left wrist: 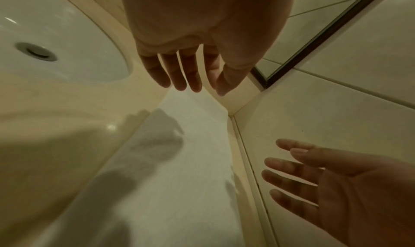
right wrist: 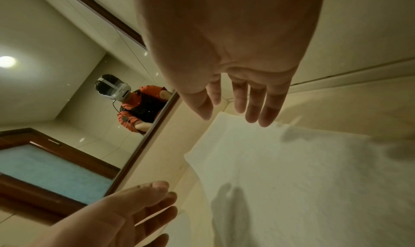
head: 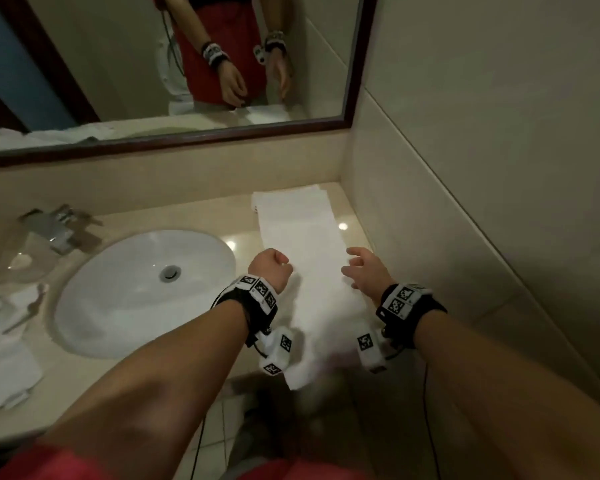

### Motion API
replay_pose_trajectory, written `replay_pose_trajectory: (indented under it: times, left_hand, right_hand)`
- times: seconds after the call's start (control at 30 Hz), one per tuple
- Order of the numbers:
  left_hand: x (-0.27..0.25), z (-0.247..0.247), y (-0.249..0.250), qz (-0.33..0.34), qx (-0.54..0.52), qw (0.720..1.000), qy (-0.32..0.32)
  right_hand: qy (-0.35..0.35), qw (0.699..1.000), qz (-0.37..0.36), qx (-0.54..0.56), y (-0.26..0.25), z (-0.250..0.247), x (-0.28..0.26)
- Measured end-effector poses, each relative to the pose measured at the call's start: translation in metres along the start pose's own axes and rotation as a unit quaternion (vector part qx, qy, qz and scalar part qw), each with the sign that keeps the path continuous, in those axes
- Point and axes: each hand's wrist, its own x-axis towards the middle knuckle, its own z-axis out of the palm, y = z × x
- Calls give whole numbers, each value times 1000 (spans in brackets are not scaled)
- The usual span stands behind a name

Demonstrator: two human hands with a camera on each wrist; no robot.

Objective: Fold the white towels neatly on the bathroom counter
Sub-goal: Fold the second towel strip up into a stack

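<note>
A white towel (head: 302, 244) lies as a long folded strip on the counter (head: 201, 216), right of the sink. It runs from the back wall to the front edge, where its near end hangs over. My left hand (head: 271, 268) hovers over the towel's left edge and my right hand (head: 362, 268) over its right edge. In the left wrist view the left hand (left wrist: 179, 68) has straight fingers above the towel (left wrist: 179, 162), holding nothing. The right hand (right wrist: 238, 99) is likewise spread and empty above the towel (right wrist: 292, 179). Both cast shadows on the cloth.
The oval sink (head: 142, 292) with its faucet (head: 59, 230) takes up the counter's left-middle part. More white towels (head: 4, 368) lie crumpled at the far left. A tiled side wall (head: 465, 202) stands right beside the towel, and a framed mirror (head: 187, 64) hangs behind.
</note>
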Motion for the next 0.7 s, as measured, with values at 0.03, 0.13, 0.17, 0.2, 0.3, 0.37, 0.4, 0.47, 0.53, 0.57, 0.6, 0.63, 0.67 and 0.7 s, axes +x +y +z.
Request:
replay_pose_trajectory:
  times: [0.03, 0.13, 0.17, 0.2, 0.3, 0.37, 0.4, 0.47, 0.53, 0.57, 0.6, 0.63, 0.67, 0.7]
  left_hand:
    - [-13, 5, -5, -10, 3, 1000, -2]
    - [-43, 15, -19, -36, -4, 999, -7]
    - [-51, 17, -23, -46, -2, 999, -15]
    - [-58, 20, -28, -56, -1, 998, -24]
    - [-76, 28, -38, -92, -12, 994, -59]
    - [-86, 34, -43, -118, -18, 989, -86]
    - [-90, 36, -46, -130, -20, 986, -101]
    - [-97, 40, -54, -150, -13, 980, -128]
    - [-102, 45, -63, -163, 14, 974, -155]
    - [-106, 47, -66, -172, 28, 970, -171]
    - [-110, 49, -70, -186, 39, 963, -191]
    - [-115, 51, -74, -199, 44, 956, -211]
    - [-119, 52, -77, -212, 45, 950, -226]
    - [-123, 52, -81, -221, 46, 946, -234]
  right_hand:
    - [-4, 1000, 5, -3, 10, -3, -7]
    - [-16, 1000, 19, -8, 30, -6, -21]
    - [-20, 999, 23, -11, 36, -6, -23]
    - [-24, 999, 32, -15, 42, -6, -26]
    - [-23, 998, 61, -15, 63, -5, -32]
    - [-17, 996, 89, -13, 75, -4, -34]
    - [-21, 994, 106, -8, 79, -5, -37]
    - [-37, 990, 135, -26, 92, -2, -41]
    - [-38, 985, 162, -44, 102, -2, -48]
    - [-37, 983, 169, -62, 110, -2, -50]
    - [-47, 979, 181, -81, 117, -4, -52]
    - [-49, 977, 187, -89, 128, -5, -51]
    - [-44, 974, 205, -87, 136, -5, -51]
    - [-43, 973, 209, -90, 140, -4, -56]
